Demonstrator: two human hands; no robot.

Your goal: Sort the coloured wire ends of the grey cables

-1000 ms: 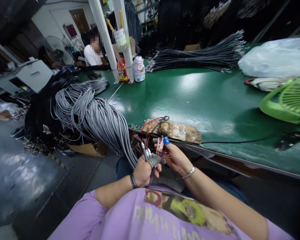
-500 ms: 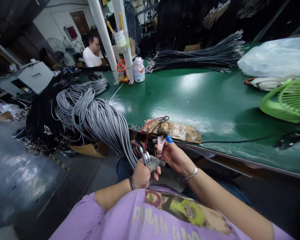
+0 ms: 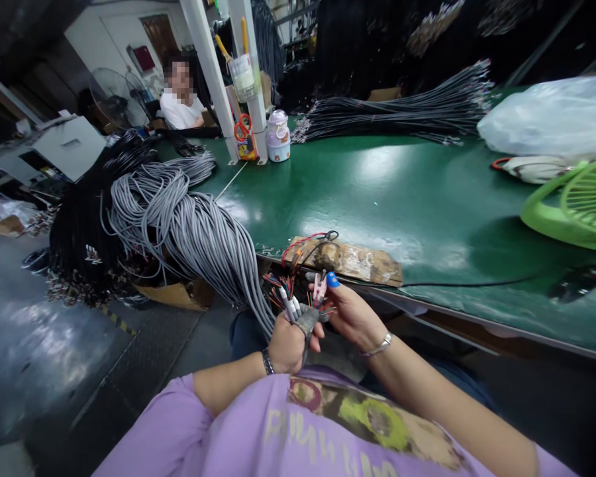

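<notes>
My left hand (image 3: 289, 343) is closed around several grey cables (image 3: 289, 306), a grey covering on its thumb. Fine coloured wires (image 3: 284, 286) fan out from the cable ends. Close beside it, my right hand (image 3: 355, 317) pinches a small pale pink piece (image 3: 320, 289) whose exact kind I cannot make out. Blue tape (image 3: 332, 279) wraps the right thumb tip. More thin wires stick out between the two hands, near the right fingers. Just beyond the hands, a worn wooden board (image 3: 367, 262) with red and black leads lies at the bench edge.
A thick bundle of grey cable (image 3: 193, 218) hangs over the green bench (image 3: 387, 185) at left. Black cables (image 3: 397, 112), a plastic bag (image 3: 546, 116) and a green fan (image 3: 576, 205) lie across it. A lilac bottle (image 3: 279, 137) stands by a post. A person (image 3: 181, 109) sits beyond.
The pink piece has turned in my right fingers and shows a different side. My left hand still grips the cables. The head view has shifted slightly.
</notes>
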